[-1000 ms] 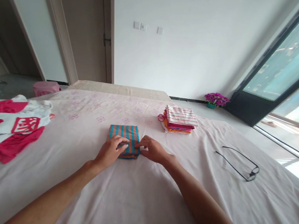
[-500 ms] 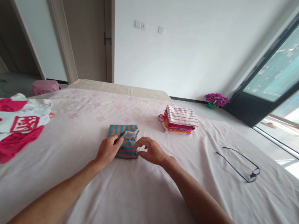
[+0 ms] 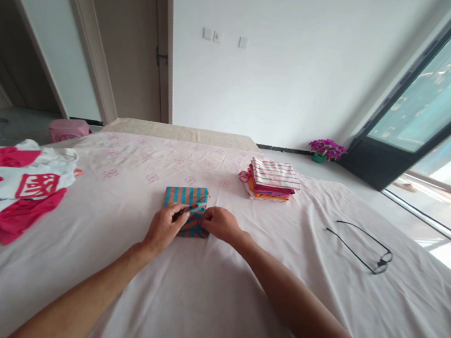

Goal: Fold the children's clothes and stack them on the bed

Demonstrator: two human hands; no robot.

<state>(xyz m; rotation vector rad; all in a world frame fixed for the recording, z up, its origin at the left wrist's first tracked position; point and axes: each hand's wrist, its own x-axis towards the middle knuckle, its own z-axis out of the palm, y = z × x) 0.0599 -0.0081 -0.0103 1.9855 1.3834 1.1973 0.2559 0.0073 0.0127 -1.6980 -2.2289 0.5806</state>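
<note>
A teal-and-brown striped garment (image 3: 187,193), folded into a small rectangle, lies in front of me on the bed sheet. My left hand (image 3: 165,225) is on its left side, thumb and fingers closed on a fold of the cloth near the middle, where something dark shows between them. At the right edge, my right hand (image 3: 223,224) has its fingertips pinched together on the fabric. The lower part of the garment is partly covered by both hands.
A stack of folded clothes (image 3: 272,181) stands to the right, beyond my right hand. Black-framed glasses (image 3: 381,265) rest farther right. A red-and-white shirt (image 3: 8,186) is spread at the left. Beyond the bed are a pink stool (image 3: 69,130) and purple flowers (image 3: 327,148).
My right hand's fingers have closed onto the garment's right edge. My left fingers have shifted slightly right across the cloth, and its upper part looks flatter.
</note>
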